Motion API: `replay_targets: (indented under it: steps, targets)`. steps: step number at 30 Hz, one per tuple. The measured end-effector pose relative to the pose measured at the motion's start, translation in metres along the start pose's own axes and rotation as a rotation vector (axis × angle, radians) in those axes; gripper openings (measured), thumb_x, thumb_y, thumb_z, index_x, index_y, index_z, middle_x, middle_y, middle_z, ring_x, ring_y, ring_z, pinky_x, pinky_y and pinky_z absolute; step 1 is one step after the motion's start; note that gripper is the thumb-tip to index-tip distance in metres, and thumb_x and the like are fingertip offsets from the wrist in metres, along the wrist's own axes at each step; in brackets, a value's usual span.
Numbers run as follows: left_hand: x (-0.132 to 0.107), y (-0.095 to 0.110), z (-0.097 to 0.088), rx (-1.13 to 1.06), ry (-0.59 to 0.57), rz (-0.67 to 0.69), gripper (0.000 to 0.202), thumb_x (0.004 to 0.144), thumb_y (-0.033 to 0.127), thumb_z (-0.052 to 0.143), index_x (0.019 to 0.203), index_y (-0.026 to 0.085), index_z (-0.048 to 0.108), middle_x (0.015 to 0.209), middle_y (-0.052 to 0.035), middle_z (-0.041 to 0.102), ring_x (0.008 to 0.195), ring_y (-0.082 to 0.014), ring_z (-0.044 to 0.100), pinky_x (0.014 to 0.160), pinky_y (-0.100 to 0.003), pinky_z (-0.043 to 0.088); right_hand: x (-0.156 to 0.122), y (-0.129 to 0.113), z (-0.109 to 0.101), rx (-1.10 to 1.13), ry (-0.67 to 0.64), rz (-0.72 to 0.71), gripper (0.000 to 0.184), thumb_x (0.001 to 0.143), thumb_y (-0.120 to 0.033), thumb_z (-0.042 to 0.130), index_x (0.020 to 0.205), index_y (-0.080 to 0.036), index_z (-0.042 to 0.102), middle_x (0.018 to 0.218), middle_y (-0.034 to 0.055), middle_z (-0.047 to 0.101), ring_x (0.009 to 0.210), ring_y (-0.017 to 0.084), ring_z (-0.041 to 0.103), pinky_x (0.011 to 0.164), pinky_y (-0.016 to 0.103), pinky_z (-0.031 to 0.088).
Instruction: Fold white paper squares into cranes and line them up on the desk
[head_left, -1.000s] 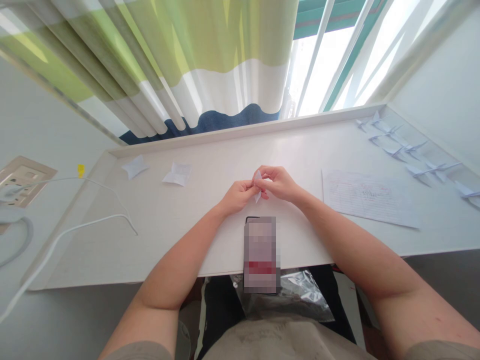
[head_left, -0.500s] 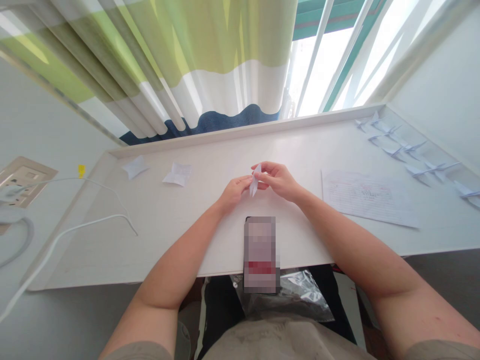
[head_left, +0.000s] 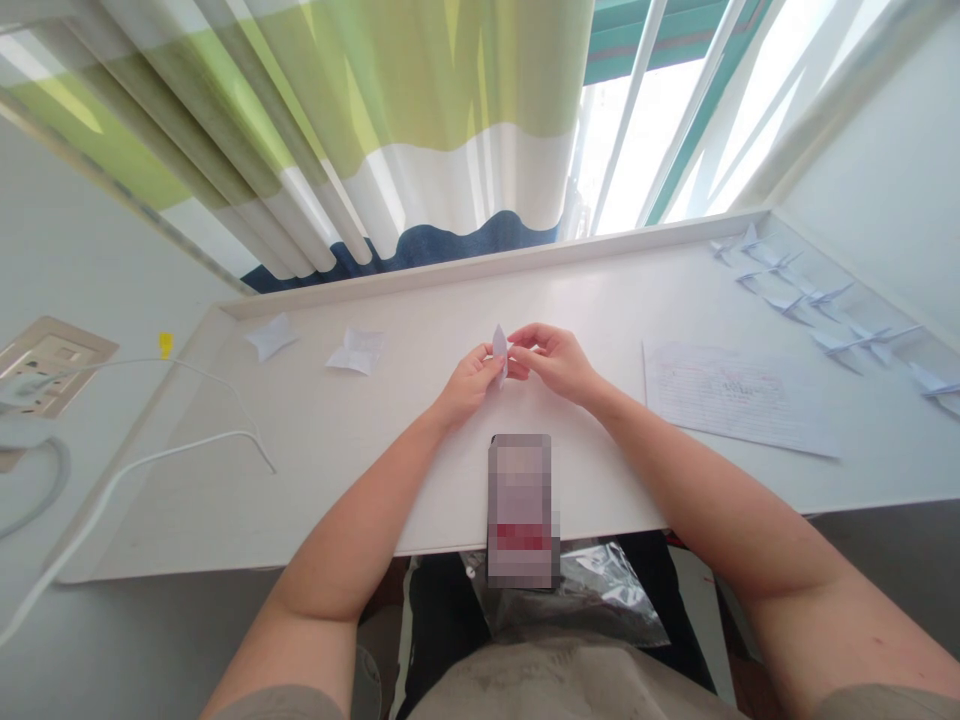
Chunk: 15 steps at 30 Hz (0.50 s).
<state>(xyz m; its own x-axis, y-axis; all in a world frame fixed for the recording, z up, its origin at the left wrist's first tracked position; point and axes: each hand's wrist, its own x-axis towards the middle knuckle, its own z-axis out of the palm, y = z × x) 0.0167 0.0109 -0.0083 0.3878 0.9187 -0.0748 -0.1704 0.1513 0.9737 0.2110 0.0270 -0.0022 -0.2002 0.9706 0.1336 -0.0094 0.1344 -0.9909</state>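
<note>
One head-worn camera, and it's looking forward and down, the shirt (head_left: pixel 540 685) right beneath it, left hand (head_left: pixel 466 385) and right hand (head_left: pixel 556 362) fairly close at mid-frame. It's a wide sweep, across most of the desk (head_left: pixel 330 440) and up to the curtain (head_left: pixel 450 90) and window (head_left: pixel 634 130), where glare perhaps hides detail.

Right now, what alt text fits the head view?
The left hand holds a small folded paper upright over a white desk, the right hand close beside it. Creased papers lie left, a marked sheet and folded paper shapes right, a pixelated object nearer the wearer.
</note>
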Motion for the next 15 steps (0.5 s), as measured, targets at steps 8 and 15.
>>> replay_targets:
  steps: [8,15]
  targets:
    - [-0.0006,0.0024,0.0015,0.037,-0.037,0.025,0.053,0.093,0.069,0.081,0.105,0.018,0.082,0.107,-0.0119,0.087,0.110,-0.0309,0.081,0.117,-0.049,0.053,0.0006,0.0010,-0.0017,-0.049,-0.014,-0.021,0.041,0.079,-0.056,0.092,0.088,-0.021,0.074,0.086,0.0037,0.077,0.074,0.017,0.068,0.067,0.034,0.059]
    - [-0.0030,0.0035,0.0029,0.065,-0.008,0.056,0.058,0.091,0.074,0.084,0.107,0.019,0.085,0.106,-0.0104,0.087,0.108,-0.0291,0.082,0.114,-0.047,0.055,0.0022,0.0005,-0.0034,-0.162,0.020,-0.084,0.036,0.083,-0.055,0.089,0.085,-0.023,0.073,0.088,0.0043,0.078,0.075,0.019,0.070,0.078,0.042,0.065]
